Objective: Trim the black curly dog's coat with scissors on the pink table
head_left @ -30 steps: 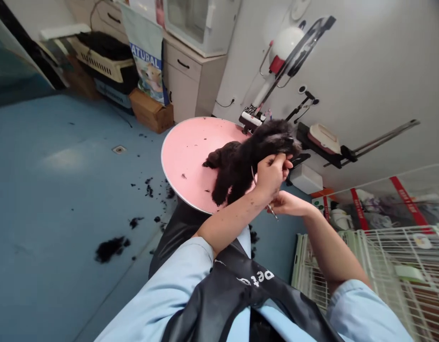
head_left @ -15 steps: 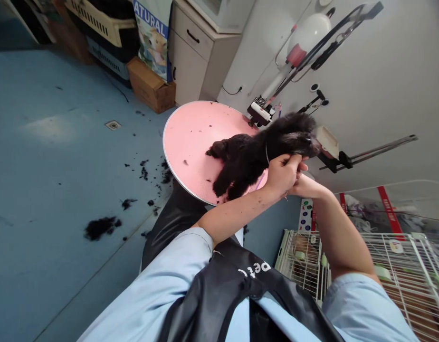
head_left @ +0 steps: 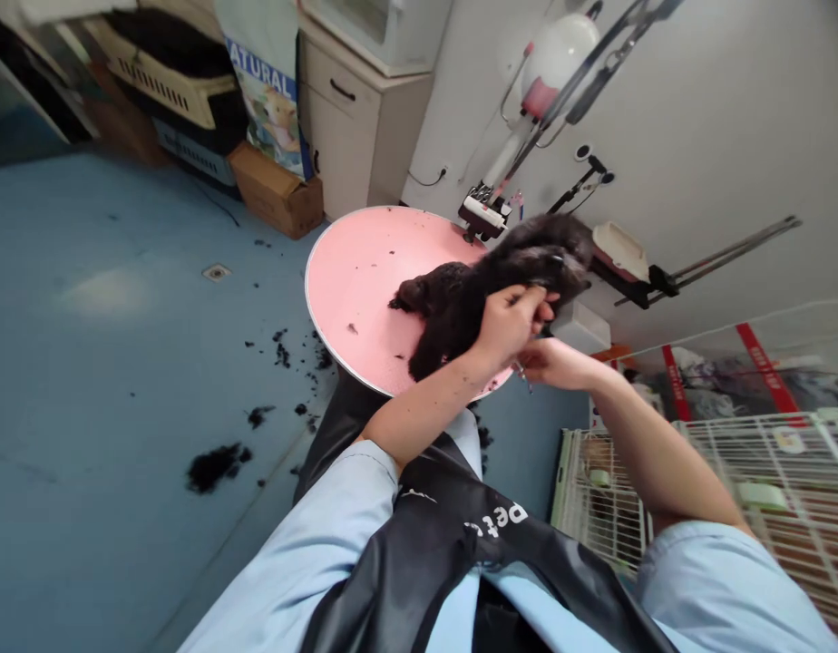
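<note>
Left hand (head_left: pixel 511 322) and right hand (head_left: pixel 559 361) meet by the right rim of a round, pink, pale-edged surface (head_left: pixel 355 272): the left is closed, fingers pinched at the muzzle of a small, black, curly-coated dog (head_left: pixel 470 295), probably to steady its head, while the right curls round a slim, shiny metal tool (head_left: pixel 521 369), perhaps scissors, mostly hidden, just below the left, likely so the tool is close to the muzzle. From the left, dark clumps of loose hair (head_left: pixel 219 467) lie on the blue floor (head_left: pixel 120 363), apart from the surface; a brown cardboard box (head_left: pixel 276 190) sits beyond its far left rim, perhaps there to leave walking room. The dog is on the surface's right half, head apparently past the right rim, which seems to bring it towards both hands. At the far rim is a black-and-white holder (head_left: pixel 483 218), presumably within reach. Right of the surface, clear of the rim, stands a white wire cage (head_left: pixel 763 495).
</note>
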The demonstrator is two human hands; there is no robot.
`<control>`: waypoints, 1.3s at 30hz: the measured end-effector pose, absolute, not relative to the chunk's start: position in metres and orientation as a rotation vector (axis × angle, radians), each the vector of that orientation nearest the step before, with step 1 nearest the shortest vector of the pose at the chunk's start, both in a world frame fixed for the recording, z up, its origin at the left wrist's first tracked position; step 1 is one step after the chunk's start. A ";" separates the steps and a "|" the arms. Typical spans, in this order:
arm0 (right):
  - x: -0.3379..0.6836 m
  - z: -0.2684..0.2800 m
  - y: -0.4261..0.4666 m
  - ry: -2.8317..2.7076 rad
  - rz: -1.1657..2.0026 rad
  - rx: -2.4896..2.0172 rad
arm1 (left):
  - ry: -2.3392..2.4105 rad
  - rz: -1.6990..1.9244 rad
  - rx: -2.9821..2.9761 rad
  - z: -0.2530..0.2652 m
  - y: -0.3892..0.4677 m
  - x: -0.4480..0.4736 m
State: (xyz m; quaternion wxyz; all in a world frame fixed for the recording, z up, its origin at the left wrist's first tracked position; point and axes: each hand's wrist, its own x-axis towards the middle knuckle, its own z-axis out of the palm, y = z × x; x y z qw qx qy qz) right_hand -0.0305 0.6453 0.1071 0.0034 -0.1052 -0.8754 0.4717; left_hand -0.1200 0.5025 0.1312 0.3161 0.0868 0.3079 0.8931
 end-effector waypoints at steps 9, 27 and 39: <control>-0.023 0.003 0.548 -2.696 1.252 -0.669 | 1.306 2.102 0.587 0.147 0.475 -0.168; -0.043 0.022 0.547 -2.658 0.939 -0.927 | 1.598 2.005 0.680 0.152 0.519 -0.127; -0.016 -0.022 0.529 -2.103 1.716 -0.552 | 1.584 2.001 0.712 0.153 0.523 -0.122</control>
